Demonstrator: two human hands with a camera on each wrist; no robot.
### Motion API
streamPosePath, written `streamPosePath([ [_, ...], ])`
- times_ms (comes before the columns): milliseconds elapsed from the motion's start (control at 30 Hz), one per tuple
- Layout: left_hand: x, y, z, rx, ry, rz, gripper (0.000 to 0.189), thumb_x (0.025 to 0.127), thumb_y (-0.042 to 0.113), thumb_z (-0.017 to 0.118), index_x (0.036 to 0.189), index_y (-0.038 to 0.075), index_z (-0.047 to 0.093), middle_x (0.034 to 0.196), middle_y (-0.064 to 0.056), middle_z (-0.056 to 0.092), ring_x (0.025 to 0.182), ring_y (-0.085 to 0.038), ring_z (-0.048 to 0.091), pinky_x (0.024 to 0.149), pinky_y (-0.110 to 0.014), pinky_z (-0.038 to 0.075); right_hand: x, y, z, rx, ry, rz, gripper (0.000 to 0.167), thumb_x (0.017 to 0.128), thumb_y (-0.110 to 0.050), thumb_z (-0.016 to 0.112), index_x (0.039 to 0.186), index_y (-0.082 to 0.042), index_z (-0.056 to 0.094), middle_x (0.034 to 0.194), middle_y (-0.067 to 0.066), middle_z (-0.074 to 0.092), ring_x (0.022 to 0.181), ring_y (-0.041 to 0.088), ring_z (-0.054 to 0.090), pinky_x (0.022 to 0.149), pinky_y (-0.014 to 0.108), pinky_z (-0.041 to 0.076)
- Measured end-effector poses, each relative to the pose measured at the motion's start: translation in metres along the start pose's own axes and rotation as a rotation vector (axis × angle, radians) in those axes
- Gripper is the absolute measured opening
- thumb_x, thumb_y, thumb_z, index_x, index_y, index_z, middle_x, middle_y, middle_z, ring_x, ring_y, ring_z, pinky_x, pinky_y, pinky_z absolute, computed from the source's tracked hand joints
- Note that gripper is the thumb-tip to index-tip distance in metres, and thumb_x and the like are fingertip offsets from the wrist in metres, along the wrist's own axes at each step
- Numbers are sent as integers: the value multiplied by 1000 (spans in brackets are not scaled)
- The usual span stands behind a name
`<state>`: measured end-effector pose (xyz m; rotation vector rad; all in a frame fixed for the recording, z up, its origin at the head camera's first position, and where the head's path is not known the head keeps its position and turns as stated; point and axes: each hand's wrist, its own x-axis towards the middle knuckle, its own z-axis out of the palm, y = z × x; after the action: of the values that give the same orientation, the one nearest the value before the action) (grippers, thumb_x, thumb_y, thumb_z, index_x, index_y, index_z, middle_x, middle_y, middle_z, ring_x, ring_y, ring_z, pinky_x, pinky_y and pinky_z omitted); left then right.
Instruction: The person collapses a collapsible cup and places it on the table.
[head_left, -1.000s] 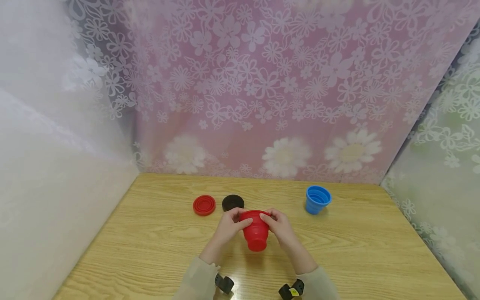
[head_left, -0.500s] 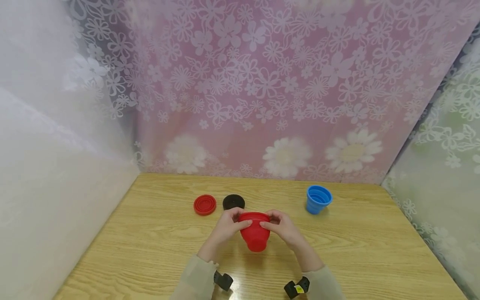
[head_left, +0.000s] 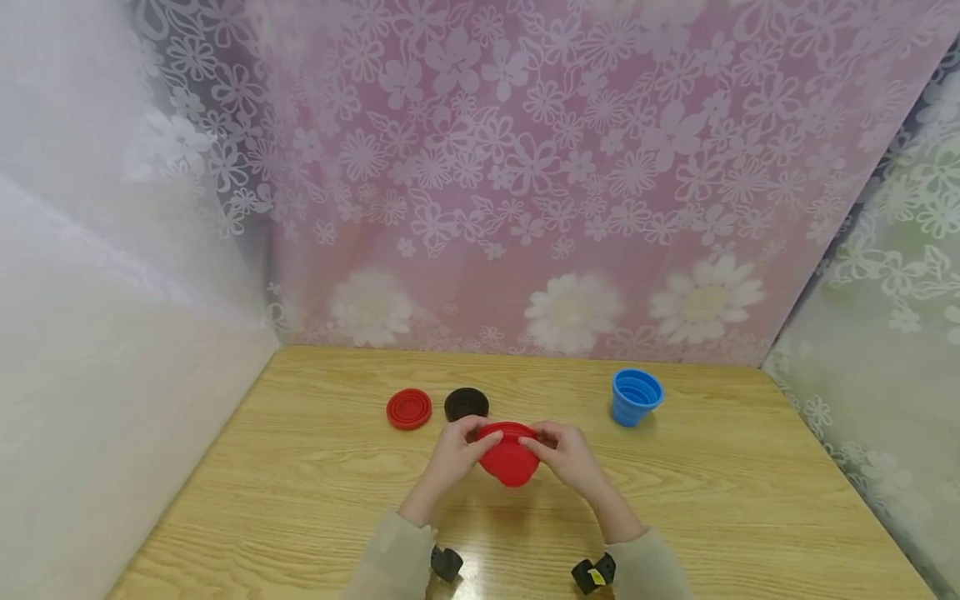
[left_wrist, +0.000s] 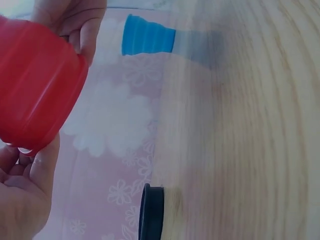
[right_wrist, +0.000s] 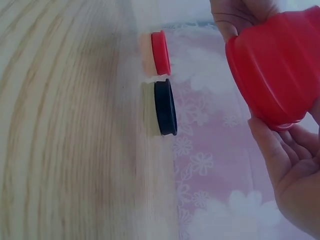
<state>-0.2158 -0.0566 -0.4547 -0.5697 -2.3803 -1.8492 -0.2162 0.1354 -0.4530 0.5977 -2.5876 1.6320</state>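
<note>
A red collapsible silicone cup (head_left: 513, 462) is held in the air by both hands, its base tilted toward me. My left hand (head_left: 452, 452) pinches its rim on the left, thumb over the outer wall. On the other side my right hand (head_left: 572, 457) grips the rim the same way. The cup looks short and its lower steps are partly folded in; ridges still show on its wall (right_wrist: 280, 65) in the right wrist view. Its inside is hidden from the head view.
Behind the hands lie a flat red collapsed cup (head_left: 408, 409) and a black one (head_left: 467, 404) beside it. An extended blue collapsible cup (head_left: 636, 397) stands upright at the back right of the wooden table (head_left: 300, 500). Flowered curtains (head_left: 487, 208) border the table.
The red cup has become shorter, its base drawing up toward the rim between the hands. Both hands stay at nearly the same place. The other cups have not moved.
</note>
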Motion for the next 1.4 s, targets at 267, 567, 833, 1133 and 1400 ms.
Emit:
streamPosePath([
  [267,3,-8,9,117,111,57,21,84,20,61,88,0,65,75,-4,61,63,-9,51,55,-21,47,1,-1,9,-127,143,-78,9,83,-5,61,87,2,65,70,3,61,57,9,53,50,21,47],
  [567,6,-8,10,-57,106,-74,27,87,21,57,98,-3,63,76,-4,59,64,-7,52,56,-20,49,3,-4,14,-97,201,-11,12,85,3,52,88,6,63,74,8,62,60,13,55,51,22,48],
  [833,2,5,2,-473,17,-215,33,89,3,49,119,-11,46,99,-9,57,82,-13,57,70,-36,51,8,-9,10,40,251,93,17,88,1,47,93,9,62,78,12,62,64,17,59,57,26,52],
  [1133,1,5,5,-503,47,-182,38,88,6,54,121,-9,45,97,-7,56,83,-12,57,71,-34,51,14,-12,10,115,273,158,19,89,1,46,92,11,61,75,13,61,64,18,60,57,27,52],
  [1400,-4,26,6,-420,110,-155,32,86,-2,53,116,-13,48,94,-14,55,77,-11,57,70,-36,51,15,-13,13,151,275,187,22,91,-7,48,96,9,61,80,15,62,65,20,62,57,28,52],
])
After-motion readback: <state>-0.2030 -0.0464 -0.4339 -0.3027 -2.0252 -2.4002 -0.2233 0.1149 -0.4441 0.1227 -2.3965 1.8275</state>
